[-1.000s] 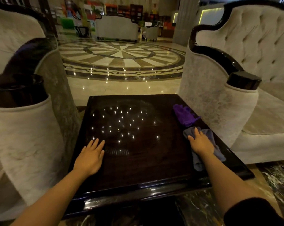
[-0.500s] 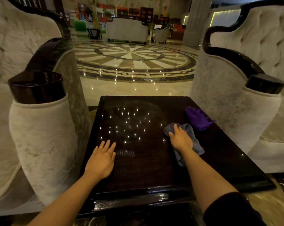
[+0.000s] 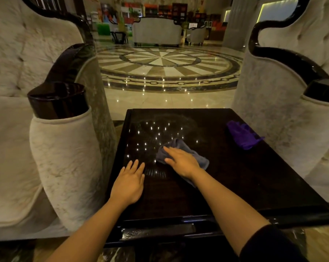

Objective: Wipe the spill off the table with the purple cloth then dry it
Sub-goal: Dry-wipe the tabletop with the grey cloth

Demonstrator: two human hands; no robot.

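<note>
Head view: no brand, label or readable writing shows on the cloths, the table [image 3: 254,186] or the chairs; the coloured panels at the far end of the hall are too small and blurred to read.

Right hand [image 3: 180,160]: laid flat, palm down, on the grey cloth [image 3: 176,146], fingers spread and apart, pressing rather than pinching it. The grip is open; no fold is clamped. The grey cloth is bunched under and ahead of the hand, near the middle of the table.

Left hand [image 3: 129,181]: flat on the bare table, fingers apart, holding nothing, just left of the right hand.

Purple cloth [image 3: 242,135]: crumpled at the far right edge of the table, beside the right armchair [image 3: 284,118], well apart from both hands. The left armchair [image 3: 65,157] stands against the table's left side.

Faint curved streaks [image 3: 175,120] show on the far half of the table, among small light reflections.

Change from the earlier frames: one second ago the right hand and grey cloth lay at the right edge, just beside the purple cloth. Half a second ago they were right of centre. They now lie near the centre, close to the left hand. The left hand and purple cloth have kept their places on the table.
</note>
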